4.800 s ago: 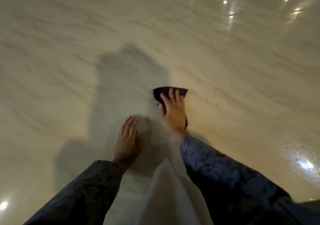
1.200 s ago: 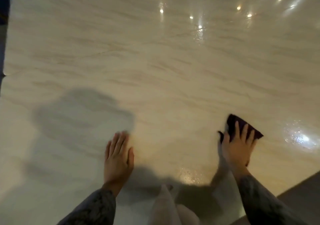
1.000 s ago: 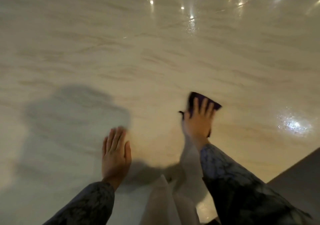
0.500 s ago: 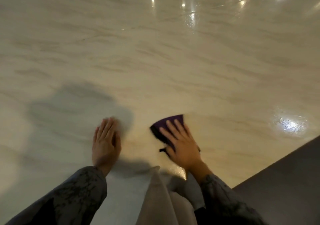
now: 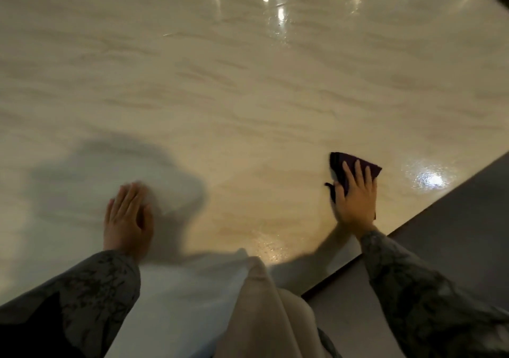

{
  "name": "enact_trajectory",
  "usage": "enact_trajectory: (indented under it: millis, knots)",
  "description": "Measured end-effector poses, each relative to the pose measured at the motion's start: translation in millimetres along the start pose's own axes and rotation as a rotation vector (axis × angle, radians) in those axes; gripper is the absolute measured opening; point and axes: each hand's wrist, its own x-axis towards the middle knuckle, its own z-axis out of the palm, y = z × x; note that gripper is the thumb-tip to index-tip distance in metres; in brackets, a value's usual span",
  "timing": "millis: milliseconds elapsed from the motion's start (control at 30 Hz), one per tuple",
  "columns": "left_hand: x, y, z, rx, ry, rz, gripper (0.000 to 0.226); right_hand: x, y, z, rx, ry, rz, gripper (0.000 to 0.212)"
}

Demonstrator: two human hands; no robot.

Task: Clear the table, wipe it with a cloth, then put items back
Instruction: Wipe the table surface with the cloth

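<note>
On the marble table (image 5: 248,82), our left hand (image 5: 127,217) lies flat and open, holding nothing. Well to its right, near the table's edge, our right hand (image 5: 355,198) presses straight-fingered on the purple cloth (image 5: 347,162), which sticks out beyond our fingertips.

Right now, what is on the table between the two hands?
Only bare, glossy table, going by the head view. Between the left hand, lying flat, and the right hand, pressing the purple cloth, there are just shadow and damp shine.

one cloth (image 5: 355,165), one table (image 5: 248,82), two hands
</note>
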Motion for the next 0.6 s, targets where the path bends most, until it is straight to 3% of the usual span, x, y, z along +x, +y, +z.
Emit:
enact_trajectory:
  millis: [133, 233, 433, 533, 600]
  knots:
    - [0.0, -1.8, -2.1, -0.031, -0.008, 0.002, 0.054, -41.0, -30.4, 10.7, 0.001, 0.020, 0.229, 0.066]
    - [2.8, -5.1, -2.5, -0.036, -0.067, 0.007, 0.059, -79.7, -66.4, 19.6, -0.003, 0.018, 0.247, 0.069]
    - [3.2, -17.4, -8.4, 0.005, -0.222, 0.124, 0.075, -169.5, -164.4, 43.6, 0.004, -0.040, 0.040, 0.067]
    - [6.6, -30.4, -19.0, -0.014, -0.391, 0.201, 0.087, -219.1, -224.7, 61.7, 0.030, -0.071, -0.088, 0.067]
    - [3.1, -43.4, -30.1, -0.086, -0.444, 0.249, 0.083, -252.3, -263.6, 74.3, 0.038, -0.084, -0.209, 0.069]
